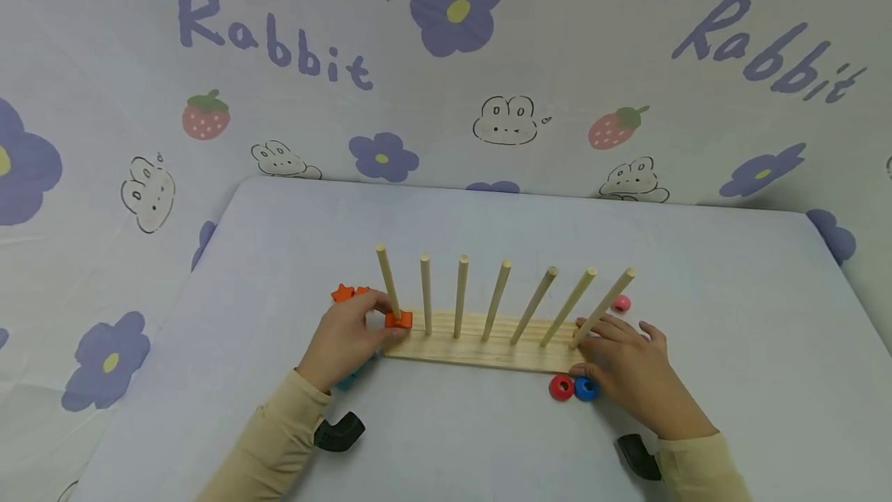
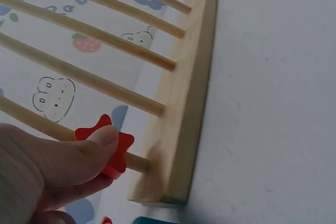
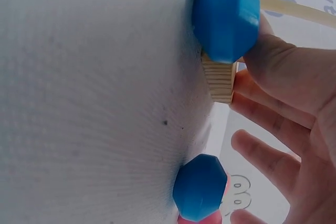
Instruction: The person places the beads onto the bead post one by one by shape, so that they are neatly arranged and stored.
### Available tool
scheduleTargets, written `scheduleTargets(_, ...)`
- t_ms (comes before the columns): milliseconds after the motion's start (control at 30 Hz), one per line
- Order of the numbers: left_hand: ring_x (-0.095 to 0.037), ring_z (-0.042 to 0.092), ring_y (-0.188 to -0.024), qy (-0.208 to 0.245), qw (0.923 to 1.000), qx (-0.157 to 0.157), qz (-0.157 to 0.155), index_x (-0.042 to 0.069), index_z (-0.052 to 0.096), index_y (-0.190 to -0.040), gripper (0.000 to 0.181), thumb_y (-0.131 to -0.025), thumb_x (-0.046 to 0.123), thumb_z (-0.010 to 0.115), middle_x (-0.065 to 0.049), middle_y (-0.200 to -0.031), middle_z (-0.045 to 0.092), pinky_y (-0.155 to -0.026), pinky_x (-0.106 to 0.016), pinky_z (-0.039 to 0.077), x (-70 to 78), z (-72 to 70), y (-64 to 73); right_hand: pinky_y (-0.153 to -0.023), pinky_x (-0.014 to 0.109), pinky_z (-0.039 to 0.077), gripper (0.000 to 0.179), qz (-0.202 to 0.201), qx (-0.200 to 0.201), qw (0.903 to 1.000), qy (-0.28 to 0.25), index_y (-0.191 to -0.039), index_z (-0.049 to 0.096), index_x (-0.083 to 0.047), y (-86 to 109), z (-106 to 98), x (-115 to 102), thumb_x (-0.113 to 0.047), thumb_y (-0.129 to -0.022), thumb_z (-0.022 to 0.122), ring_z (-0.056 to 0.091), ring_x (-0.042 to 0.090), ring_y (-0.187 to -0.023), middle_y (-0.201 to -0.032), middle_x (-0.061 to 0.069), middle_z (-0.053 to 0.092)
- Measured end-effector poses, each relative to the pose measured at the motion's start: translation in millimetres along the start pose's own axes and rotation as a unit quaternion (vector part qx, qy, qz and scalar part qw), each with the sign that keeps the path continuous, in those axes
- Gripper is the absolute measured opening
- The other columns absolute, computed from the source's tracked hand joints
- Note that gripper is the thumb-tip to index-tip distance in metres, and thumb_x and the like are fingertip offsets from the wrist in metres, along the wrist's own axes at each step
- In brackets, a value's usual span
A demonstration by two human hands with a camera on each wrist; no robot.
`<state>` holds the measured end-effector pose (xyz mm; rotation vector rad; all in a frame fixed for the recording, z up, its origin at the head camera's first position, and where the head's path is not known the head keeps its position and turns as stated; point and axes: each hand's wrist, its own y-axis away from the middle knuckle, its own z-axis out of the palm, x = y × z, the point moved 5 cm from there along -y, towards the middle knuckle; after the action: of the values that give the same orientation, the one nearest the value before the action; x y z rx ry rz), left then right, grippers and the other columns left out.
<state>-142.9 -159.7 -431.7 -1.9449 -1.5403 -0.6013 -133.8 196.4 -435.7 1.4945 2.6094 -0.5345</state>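
A pale wooden base [image 1: 481, 351] with several upright pegs stands on the table. My left hand [image 1: 348, 339] pinches a red-orange star-shaped bead [image 2: 125, 145] between thumb and fingers. The bead is threaded on the leftmost peg [image 1: 387, 277], low down but still a little above the base in the left wrist view. At the other end, my right hand [image 1: 627, 366] holds the base, thumb at the front and fingers behind. A blue faceted bead [image 3: 226, 19] lies close by the right thumb, and a red bead [image 1: 561, 387] sits beside it.
More orange star beads [image 1: 343, 293] lie behind the left hand, and teal pieces [image 1: 351, 378] are partly hidden under it. A pink bead [image 1: 621, 303] is beyond the right hand. Black curved pieces [image 1: 341, 432] show by both wrists. A printed cloth [image 1: 432, 99] hangs behind the table.
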Motion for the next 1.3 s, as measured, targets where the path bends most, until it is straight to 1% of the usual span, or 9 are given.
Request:
scheduleTargets(167,-0.012,0.062,-0.082,-0.021,0.9997,-0.01,-0.007,0.018,0.064,-0.093,0.03,-0.073,0.024,0.084,0.007,-0.088,0.068,-0.076,-0.031,0.048,-3.9,6.3,1.9,-0.088,0.071,0.032,0.031,-0.005,0.003,1.0,0.004,-0.09,0.075,-0.013,-0.8,0.4,0.7,-0.033,-0.068,0.084,0.056,0.029,-0.115,-0.116,0.006,0.068)
scheduleTargets(433,-0.017,0.063,-0.089,-0.039,0.9992,-0.003,-0.007,0.016,0.066,-0.096,0.031,-0.072,0.021,0.085,0.003,-0.094,0.067,-0.079,-0.035,0.049,-0.2,4.8,3.0,-0.088,0.071,0.032,0.034,-0.003,0.008,1.0,-0.004,-0.092,0.075,-0.012,-0.6,0.1,0.8,-0.033,-0.066,0.085,0.057,0.029,-0.114,-0.116,0.005,0.068)
scheduleTargets(533,-0.022,0.063,-0.095,-0.037,0.9992,0.004,-0.013,0.012,0.067,-0.101,0.033,-0.074,0.019,0.084,-0.001,-0.101,0.066,-0.082,-0.039,0.049,0.6,-3.3,4.4,-0.087,0.071,0.033,0.036,-0.005,0.015,0.9998,-0.007,-0.093,0.076,-0.012,0.0,-0.3,1.2,-0.032,-0.065,0.086,0.057,0.03,-0.115,-0.118,0.006,0.068)
scheduleTargets(633,-0.024,0.063,-0.098,-0.041,0.9985,0.028,-0.023,0.01,0.067,-0.105,0.032,-0.077,0.016,0.081,-0.004,-0.105,0.064,-0.083,-0.042,0.05,-1.4,-17.7,5.7,-0.086,0.071,0.033,0.036,-0.01,0.022,0.9997,-0.008,-0.093,0.076,-0.012,-0.3,0.1,1.3,-0.032,-0.064,0.086,0.058,0.03,-0.114,-0.118,0.006,0.068)
scheduleTargets(767,-0.028,0.063,-0.089,-0.072,0.9932,0.085,-0.034,0.007,0.066,-0.108,0.032,-0.08,0.014,0.079,-0.01,-0.105,0.06,-0.074,-0.043,0.052,-9.6,-38.1,6.5,-0.085,0.071,0.035,0.036,-0.022,0.028,0.9993,-0.005,-0.093,0.076,-0.012,-1.4,0.0,0.1,-0.031,-0.064,0.087,0.059,0.028,-0.111,-0.117,0.005,0.068)
scheduleTargets(833,-0.029,0.061,-0.079,-0.085,0.9902,0.1,-0.047,0.004,0.063,-0.112,0.034,-0.082,0.014,0.077,-0.014,-0.107,0.057,-0.066,-0.041,0.052,-16.5,-43.5,6.2,-0.086,0.07,0.035,0.037,-0.025,0.03,0.9992,-0.004,-0.092,0.076,-0.011,-1.5,-0.9,-0.5,-0.03,-0.064,0.087,0.06,0.027,-0.11,-0.116,0.005,0.068)
scheduleTargets(900,-0.027,0.058,-0.072,-0.09,0.9894,0.091,-0.068,0.004,0.061,-0.118,0.038,-0.084,0.015,0.074,-0.017,-0.112,0.053,-0.06,-0.037,0.05,-25.2,-44.2,5.1,-0.087,0.07,0.034,0.037,-0.022,0.023,0.9995,-0.003,-0.093,0.075,-0.01,-1.4,-1.6,-0.7,-0.03,-0.064,0.087,0.061,0.026,-0.109,-0.116,0.005,0.068)
scheduleTargets(1100,-0.018,0.05,-0.066,-0.09,0.99,0.014,-0.108,0.008,0.053,-0.134,0.048,-0.088,0.017,0.069,-0.019,-0.115,0.048,-0.055,-0.028,0.041,-50.0,-32.5,1.4,-0.091,0.07,0.031,0.037,-0.001,-0.014,0.9999,-0.005,-0.097,0.075,-0.009,-1.6,1.2,1.0,-0.03,-0.068,0.085,0.062,0.028,-0.109,-0.116,0.008,0.067)
scheduleTargets(1300,-0.018,0.048,-0.067,-0.095,0.9906,0.012,-0.098,0.006,0.059,-0.126,0.043,-0.087,0.019,0.072,-0.017,-0.105,0.053,-0.057,-0.029,0.039,-62.0,-27.1,-0.3,-0.091,0.069,0.032,0.038,0.002,-0.015,0.9999,-0.004,-0.098,0.075,-0.008,-0.6,3.7,2.3,-0.03,-0.068,0.085,0.065,0.029,-0.101,-0.109,0.01,0.069)
